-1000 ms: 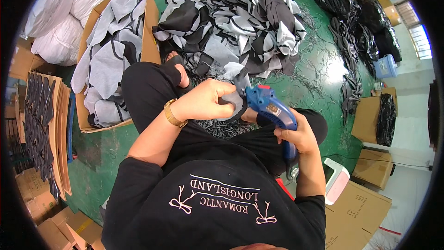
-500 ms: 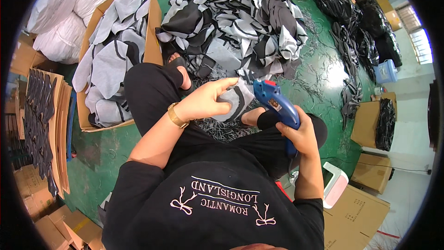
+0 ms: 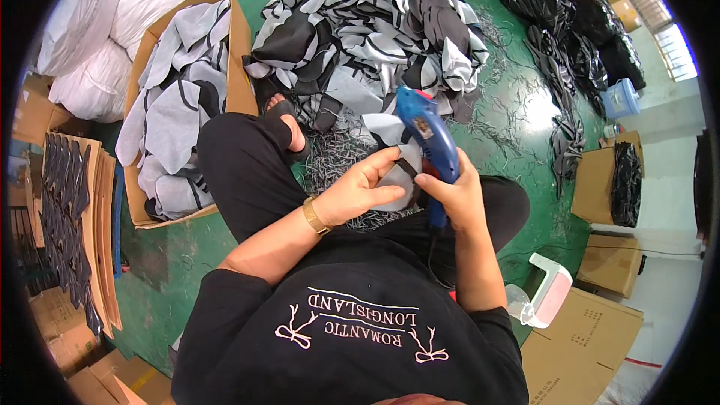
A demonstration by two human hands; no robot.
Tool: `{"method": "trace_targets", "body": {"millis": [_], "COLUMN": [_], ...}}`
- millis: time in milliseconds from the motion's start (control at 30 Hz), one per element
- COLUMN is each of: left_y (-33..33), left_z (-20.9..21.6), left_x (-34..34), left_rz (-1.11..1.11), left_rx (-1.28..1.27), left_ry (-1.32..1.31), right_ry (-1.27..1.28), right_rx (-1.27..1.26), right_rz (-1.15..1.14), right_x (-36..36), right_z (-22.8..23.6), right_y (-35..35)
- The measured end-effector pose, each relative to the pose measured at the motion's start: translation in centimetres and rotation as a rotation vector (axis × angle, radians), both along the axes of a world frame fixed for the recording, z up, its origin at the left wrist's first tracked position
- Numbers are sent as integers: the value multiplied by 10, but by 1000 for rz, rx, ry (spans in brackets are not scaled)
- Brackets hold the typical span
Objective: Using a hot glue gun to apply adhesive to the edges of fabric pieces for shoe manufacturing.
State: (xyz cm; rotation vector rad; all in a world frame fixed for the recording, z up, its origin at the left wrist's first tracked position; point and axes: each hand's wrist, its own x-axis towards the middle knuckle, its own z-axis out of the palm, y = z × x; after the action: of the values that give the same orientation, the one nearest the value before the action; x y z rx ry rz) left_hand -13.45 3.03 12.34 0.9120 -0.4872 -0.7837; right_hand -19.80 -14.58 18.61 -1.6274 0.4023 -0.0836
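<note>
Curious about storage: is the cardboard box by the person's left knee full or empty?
The box looks full: grey and black fabric pieces cover its opening and hang over its left side.

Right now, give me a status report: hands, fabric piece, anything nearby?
Left hand holding gray fabric piece. Right hand gripping blue handheld tool. Fabric pile on floor beyond.

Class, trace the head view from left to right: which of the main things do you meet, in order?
Brown cardboard sheets → open box of grey fabric → gold wristwatch → left hand → blue handheld tool → light blue tub.
</note>
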Motion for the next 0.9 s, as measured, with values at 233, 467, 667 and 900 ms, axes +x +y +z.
{"method": "trace_targets", "body": {"millis": [233,467,667,900], "left_y": [-10,-6,1,2], "left_z": [-18,29,37,30], "left_x": [21,23,32,40], "left_rz": [-55,16,140,426], "left_rx": [-365,-277,24,21], "left_ry": [687,833,414,289], "right_ry": [24,-56,-21,22], "right_rx": [-131,-58,-14,183], "right_rz": [101,8,22,63], "right_x": [2,2,2,-30], "right_z": [-11,-14,-11,-2], "right_y": [8,-2,-9,-28]}}
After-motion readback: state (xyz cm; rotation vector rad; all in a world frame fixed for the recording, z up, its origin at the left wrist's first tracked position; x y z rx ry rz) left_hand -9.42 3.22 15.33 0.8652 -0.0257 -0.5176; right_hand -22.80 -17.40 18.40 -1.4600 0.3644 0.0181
